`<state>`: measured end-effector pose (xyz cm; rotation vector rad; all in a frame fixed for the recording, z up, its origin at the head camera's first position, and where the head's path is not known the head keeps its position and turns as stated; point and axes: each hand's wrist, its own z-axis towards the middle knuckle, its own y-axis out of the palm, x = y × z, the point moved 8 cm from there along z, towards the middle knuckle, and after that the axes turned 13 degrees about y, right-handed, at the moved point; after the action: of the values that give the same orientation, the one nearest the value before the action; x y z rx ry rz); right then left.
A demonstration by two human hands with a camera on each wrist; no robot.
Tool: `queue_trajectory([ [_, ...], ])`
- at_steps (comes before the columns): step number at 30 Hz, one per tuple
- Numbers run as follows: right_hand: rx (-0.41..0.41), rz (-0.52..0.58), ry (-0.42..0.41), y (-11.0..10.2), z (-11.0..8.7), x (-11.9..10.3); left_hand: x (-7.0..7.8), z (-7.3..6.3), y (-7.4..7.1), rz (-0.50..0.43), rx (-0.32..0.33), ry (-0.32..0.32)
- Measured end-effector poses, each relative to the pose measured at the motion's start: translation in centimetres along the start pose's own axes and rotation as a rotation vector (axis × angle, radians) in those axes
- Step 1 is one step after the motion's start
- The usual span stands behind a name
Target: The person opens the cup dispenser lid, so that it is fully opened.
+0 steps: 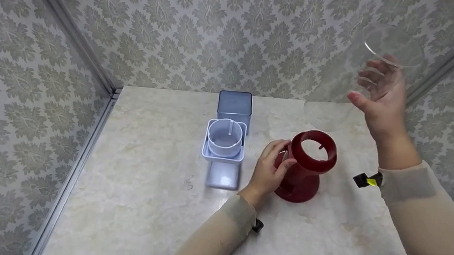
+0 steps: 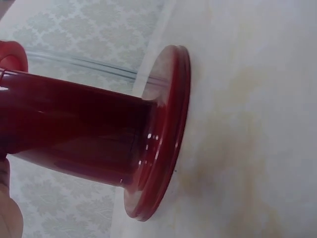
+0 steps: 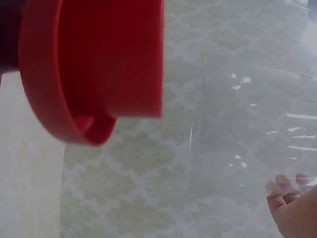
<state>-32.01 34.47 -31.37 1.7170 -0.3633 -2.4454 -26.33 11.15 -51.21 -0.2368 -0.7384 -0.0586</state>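
A glossy red plastic stand point(image 1: 298, 178), with a round foot and a wide ring at its top, stands upright on the table. My left hand point(image 1: 267, 168) holds its column from the left, thumb in front and fingers behind. In the left wrist view the foot point(image 2: 171, 134) meets the tabletop. Raised to the right, my right hand point(image 1: 387, 101) grips a clear, see-through container point(image 1: 400, 45) with a round rim. The right wrist view shows fingertips point(image 3: 282, 184) against the lower side of its clear wall point(image 3: 242, 134), while the red ring point(image 3: 44, 84) looms close at left.
Left of the red stand is a light blue square-topped piece point(image 1: 204, 153) with a round collar point(image 1: 224, 147) in it. Behind it stands a grey-blue see-through square container point(image 1: 235, 102). Patterned walls point(image 1: 255, 39) rise behind and beside the table point(image 1: 137, 200).
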Motion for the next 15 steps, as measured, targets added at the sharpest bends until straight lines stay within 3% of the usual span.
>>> queue_trajectory([
  [5,0.044,-0.102,0.041,-0.9,1.8,2.4,0.5,-0.2,0.1,0.145,-0.026,0.062],
  [15,0.116,-0.541,0.177,-3.5,3.4,9.1,0.6,-0.3,-0.1,0.146,-0.045,0.046],
])
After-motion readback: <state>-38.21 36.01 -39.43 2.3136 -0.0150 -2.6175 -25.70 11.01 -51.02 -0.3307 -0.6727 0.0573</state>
